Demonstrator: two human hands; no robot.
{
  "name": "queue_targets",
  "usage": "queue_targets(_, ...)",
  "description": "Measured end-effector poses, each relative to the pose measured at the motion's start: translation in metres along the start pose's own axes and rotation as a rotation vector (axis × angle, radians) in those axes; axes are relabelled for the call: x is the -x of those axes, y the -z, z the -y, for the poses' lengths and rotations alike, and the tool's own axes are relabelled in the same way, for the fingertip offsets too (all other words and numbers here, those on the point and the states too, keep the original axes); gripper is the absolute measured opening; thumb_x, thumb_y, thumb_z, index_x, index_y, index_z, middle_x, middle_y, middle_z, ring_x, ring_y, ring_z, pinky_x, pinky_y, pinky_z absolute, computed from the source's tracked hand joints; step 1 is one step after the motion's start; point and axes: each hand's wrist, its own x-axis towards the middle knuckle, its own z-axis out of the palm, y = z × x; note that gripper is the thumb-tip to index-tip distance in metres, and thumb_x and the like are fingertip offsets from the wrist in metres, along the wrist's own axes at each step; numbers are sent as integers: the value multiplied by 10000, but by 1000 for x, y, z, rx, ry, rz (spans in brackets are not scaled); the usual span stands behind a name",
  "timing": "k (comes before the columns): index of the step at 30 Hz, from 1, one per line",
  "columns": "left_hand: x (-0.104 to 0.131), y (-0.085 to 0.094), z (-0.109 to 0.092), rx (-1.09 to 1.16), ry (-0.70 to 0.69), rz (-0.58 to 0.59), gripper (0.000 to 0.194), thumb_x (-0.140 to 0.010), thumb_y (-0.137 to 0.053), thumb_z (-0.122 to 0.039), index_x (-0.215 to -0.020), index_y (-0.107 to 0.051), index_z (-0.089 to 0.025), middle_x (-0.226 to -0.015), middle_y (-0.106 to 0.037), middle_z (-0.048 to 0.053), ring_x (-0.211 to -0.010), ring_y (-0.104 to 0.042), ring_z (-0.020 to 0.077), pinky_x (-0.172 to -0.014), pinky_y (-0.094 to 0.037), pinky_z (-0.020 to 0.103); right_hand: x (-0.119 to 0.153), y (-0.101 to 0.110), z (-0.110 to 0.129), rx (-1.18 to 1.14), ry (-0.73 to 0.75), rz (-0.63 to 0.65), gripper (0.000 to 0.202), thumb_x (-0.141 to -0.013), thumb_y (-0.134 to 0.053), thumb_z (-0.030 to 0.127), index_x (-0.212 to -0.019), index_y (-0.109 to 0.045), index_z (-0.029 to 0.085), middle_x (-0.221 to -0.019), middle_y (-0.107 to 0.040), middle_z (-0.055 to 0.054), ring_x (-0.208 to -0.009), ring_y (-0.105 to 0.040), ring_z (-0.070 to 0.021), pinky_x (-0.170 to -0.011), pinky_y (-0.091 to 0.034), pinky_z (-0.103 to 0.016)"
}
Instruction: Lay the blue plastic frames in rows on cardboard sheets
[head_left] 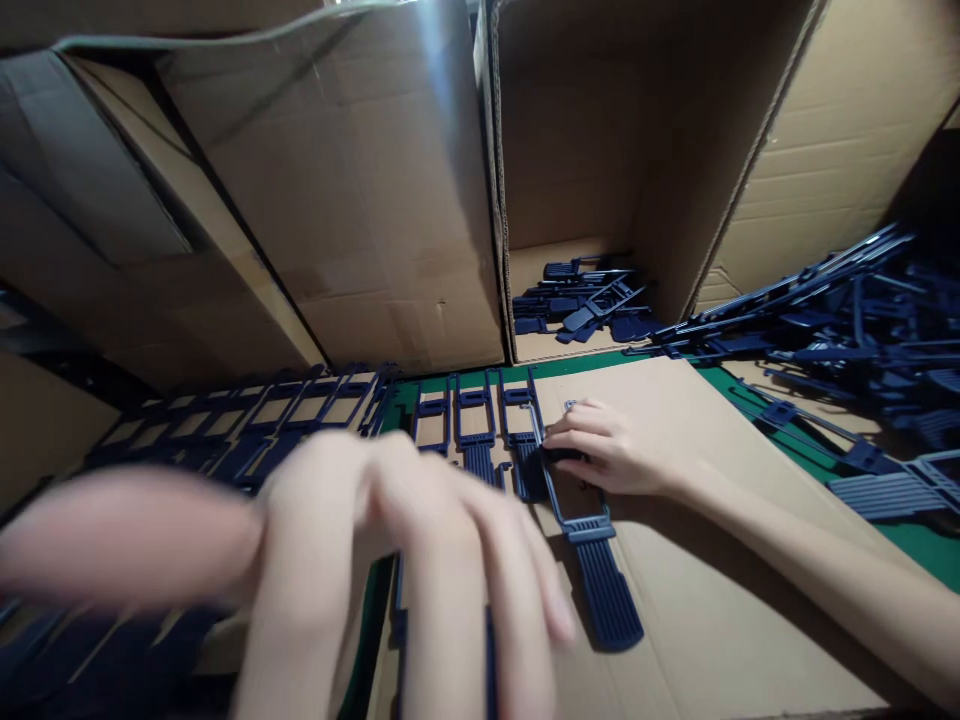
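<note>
On the cardboard sheet, my right hand has its fingers curled round the upper part of a dark blue plastic frame with a ribbed paddle-shaped end. The paddle end points toward me, and the fingers hide part of the frame's top. Large and blurred in the foreground, my left hand hangs bent with its fingers spread downward; I see nothing held in it. Behind it, similar plastic frames lie side by side on the cardboard. Pieces of another dark part show under its fingers.
Many more frames lie in rows at the left. A tangled heap of dark parts is at the right. An open cardboard box at the back holds a smaller pile. Green table surface shows around the sheet.
</note>
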Motion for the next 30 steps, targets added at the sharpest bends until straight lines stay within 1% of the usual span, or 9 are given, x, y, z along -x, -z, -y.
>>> queue_targets(3,-17,9,5,131,-9,-131,661,-942,-250,-523,-381,-495,-274,-396,-460,49,-624,-576,234,-679,-485,407,0,-4,11,-92,43,34,230,-886,-543,219,-1101,-596,158,-959,-658,-92,-877,-585,-182,-764,-464,-364)
queue_targets(8,-29,4,17,172,-3,-243,624,-902,-418,-355,-300,-355,-203,-428,-447,48,-612,-529,187,-686,-470,360,-2,-5,28,-226,100,75,203,-879,-538,204,-1061,-603,143,-958,-663,-93,-879,-591,-184,-751,-477,-352)
queue_targets(11,-31,-1,23,169,-48,-251,593,-894,-397,-277,-307,-396,-196,-474,-519,48,-602,-535,166,-661,-459,332,-2,-8,35,-254,99,123,185,-890,-526,227,-1032,-616,150,-951,-662,-92,-864,-594,-181,-742,-477,-346)
queue_targets(13,-32,-4,30,24,-32,-252,555,-915,-354,-229,-384,-512,-186,-589,-620,47,-633,-570,154,-682,-458,321,-2,-11,38,-266,101,150,183,-898,-519,241,-1021,-620,151,-937,-662,-88,-849,-595,-178,-736,-476,-341)
queue_targets(15,-33,-7,40,-272,46,-155,476,-939,-353,-224,-570,-648,-168,-760,-690,52,-725,-615,161,-754,-461,325,-2,-14,40,-266,100,165,180,-903,-515,248,-1010,-623,150,-921,-664,-83,-838,-594,-176,-734,-473,-339)
queue_targets(18,-31,-9,62,-729,202,246,265,-924,-460,-276,-913,-701,-166,-999,-697,69,-983,-616,216,-926,-421,370,-2,-15,42,-259,84,174,180,-907,-511,258,-996,-631,157,-920,-665,-83,-838,-592,-179,-736,-470,-342)
queue_targets(21,-26,-7,87,-884,350,568,313,-865,-571,-235,-1169,-619,-177,-1324,-548,104,-1242,-484,241,-1038,-354,362,-2,-14,43,-269,74,195,185,-911,-505,254,-1006,-632,161,-943,-660,-86,-860,-589,-180,-748,-471,-341)
queue_targets(25,-19,-6,109,-926,474,683,490,-824,-617,-196,-1304,-520,-207,-1464,-387,117,-1330,-389,258,-1064,-333,373,-2,-14,45,-282,53,209,191,-910,-500,246,-1018,-630,156,-971,-650,-85,-875,-576,-175,-749,-467,-334)
queue_targets(30,-18,-6,117,-905,492,706,495,-847,-601,-222,-1329,-492,-235,-1423,-441,101,-1287,-441,253,-1022,-373,363,0,-17,46,-285,24,216,198,-908,-497,249,-1028,-628,163,-979,-644,-84,-882,-560,-179,-777,-450,-352)
